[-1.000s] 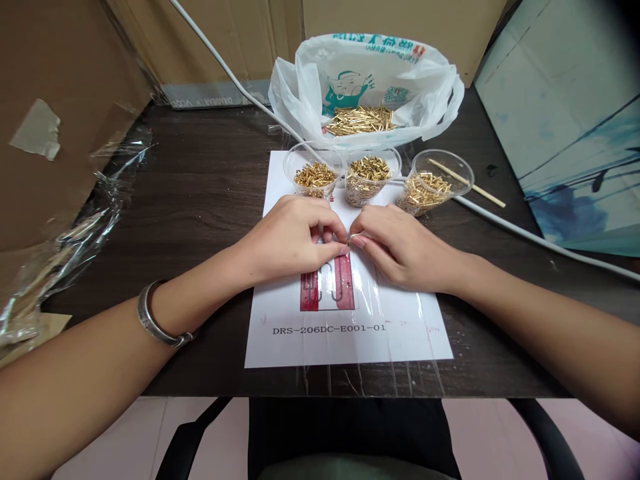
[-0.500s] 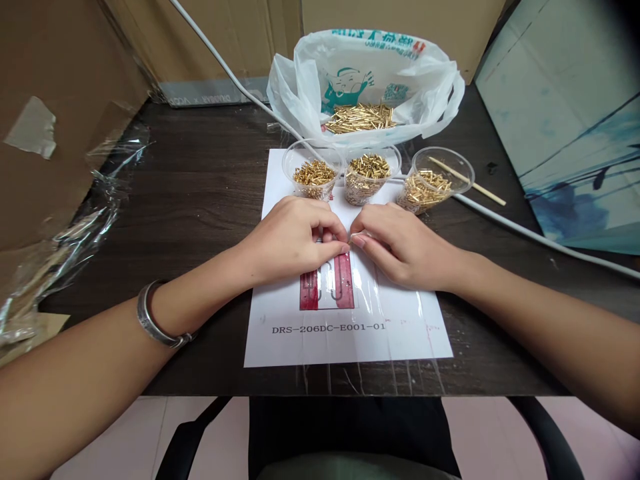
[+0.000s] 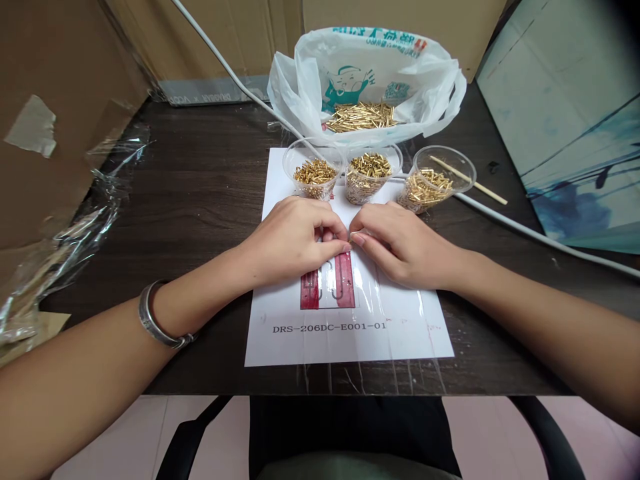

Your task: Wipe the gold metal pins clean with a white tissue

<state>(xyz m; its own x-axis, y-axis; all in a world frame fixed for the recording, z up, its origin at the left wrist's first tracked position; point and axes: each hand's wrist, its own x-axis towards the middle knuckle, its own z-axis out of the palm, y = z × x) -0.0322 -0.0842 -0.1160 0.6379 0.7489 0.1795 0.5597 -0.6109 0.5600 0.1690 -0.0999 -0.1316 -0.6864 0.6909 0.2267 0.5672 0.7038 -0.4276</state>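
Over the printed sheet (image 3: 295, 340), my left hand (image 3: 300, 237) and my right hand (image 3: 400, 243) meet fingertip to fingertip. Each pinches with thumb and index finger closed. A tiny gold-coloured bit shows where the fingertips meet, too small to make out. Just beyond my hands stand three clear plastic cups: the left cup (image 3: 314, 175) with small gold-coloured pins, the middle cup (image 3: 369, 177) with short brass tubes, and the right cup (image 3: 425, 190), tilted, with slim gold-coloured pieces. Beneath my left fingers, a red-and-white printed picture (image 3: 345, 283) is partly hidden.
Behind the cups, a white plastic bag (image 3: 430, 100) holds many thin gold-coloured pins (image 3: 363, 117). A white cable (image 3: 540, 235) crosses the dark table (image 3: 200, 160). A wooden stick (image 3: 480, 187) lies by the right cup. Cardboard (image 3: 55, 160) walls the left and back.
My hands hold nearly the same pinch, with only a slight shift at the right fingertips. The whole view has moved very slightly; cups and bag stay in place.
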